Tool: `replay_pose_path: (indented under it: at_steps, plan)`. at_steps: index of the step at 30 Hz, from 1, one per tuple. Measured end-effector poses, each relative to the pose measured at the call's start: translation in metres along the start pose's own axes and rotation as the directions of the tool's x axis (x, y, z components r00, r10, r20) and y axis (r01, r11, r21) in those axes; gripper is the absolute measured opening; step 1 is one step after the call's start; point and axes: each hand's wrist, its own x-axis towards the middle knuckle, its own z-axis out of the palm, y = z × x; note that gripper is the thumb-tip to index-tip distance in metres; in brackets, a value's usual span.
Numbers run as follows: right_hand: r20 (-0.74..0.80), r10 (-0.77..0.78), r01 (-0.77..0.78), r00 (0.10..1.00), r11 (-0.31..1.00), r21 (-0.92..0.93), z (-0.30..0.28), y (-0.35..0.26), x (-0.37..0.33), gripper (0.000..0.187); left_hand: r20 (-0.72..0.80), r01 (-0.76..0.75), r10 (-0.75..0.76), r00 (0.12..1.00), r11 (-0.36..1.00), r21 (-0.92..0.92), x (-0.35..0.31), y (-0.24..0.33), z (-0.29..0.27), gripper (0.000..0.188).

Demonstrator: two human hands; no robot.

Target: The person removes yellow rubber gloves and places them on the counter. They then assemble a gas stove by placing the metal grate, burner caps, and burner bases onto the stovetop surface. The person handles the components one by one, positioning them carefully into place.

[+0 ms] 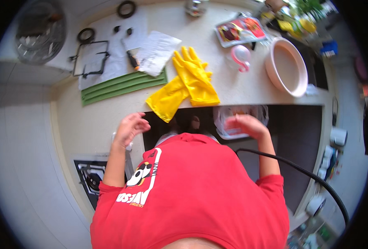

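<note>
A pair of yellow rubber gloves [194, 79] lies crossed on the counter, one cuff reaching over its front edge. My left hand [131, 129] hovers by the counter edge, left of that cuff, its fingers loosely curved and apart with nothing in them. On the other side, my right hand [247, 125] is raised in front of a plastic-wrapped container [227, 118] below counter level. Its fingers look stretched out and hold nothing, though they are slightly blurred. Neither hand touches the gloves.
On the counter are a green folded strip [124, 88], a screwdriver [132, 61], papers [155, 52], a black pan support [77, 66], a pink-handled cup [240, 56], a packaged tray [242, 31] and a pink basin [287, 68]. A gas hob [93, 178] sits lower left; a black cable [300, 168] runs right.
</note>
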Motion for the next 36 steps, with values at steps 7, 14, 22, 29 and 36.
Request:
replay_pose_path:
  at_steps: [7, 14, 22, 29, 36]
  plan:
    - [-0.242, 0.39, -0.458, 0.889, 0.785, -0.417, 0.003, 0.106, 0.045, 0.049, -0.189, 0.417, -0.373, 0.908, 0.832, 0.365, -0.033, -0.128, -0.021, 0.039]
    - [-0.037, 0.213, -0.198, 0.976, 0.813, -0.548, -0.055, 0.217, 0.084, 0.045, -0.157, 0.351, -0.326, 0.932, 0.712, 0.608, 0.052, -0.273, -0.041, 0.076]
    - [-0.057, 0.313, -0.267, 0.948, 0.686, -0.677, -0.058, 0.197, 0.066, 0.043, -0.209, 0.547, -0.538, 0.816, 0.603, 0.581, 0.022, -0.314, -0.033, 0.064]
    - [-0.053, 0.388, -0.281, 0.92, 0.56, -0.779, -0.029, 0.142, 0.074, 0.04, -0.087, 0.394, -0.404, 0.91, 0.783, 0.481, -0.022, -0.171, 0.001, 0.037]
    - [-0.185, 0.437, -0.469, 0.88, 0.737, -0.488, 0.051, 0.03, 0.092, 0.036, -0.505, -0.345, 0.483, 0.715, 0.872, 0.347, 0.013, 0.027, -0.109, 0.021]
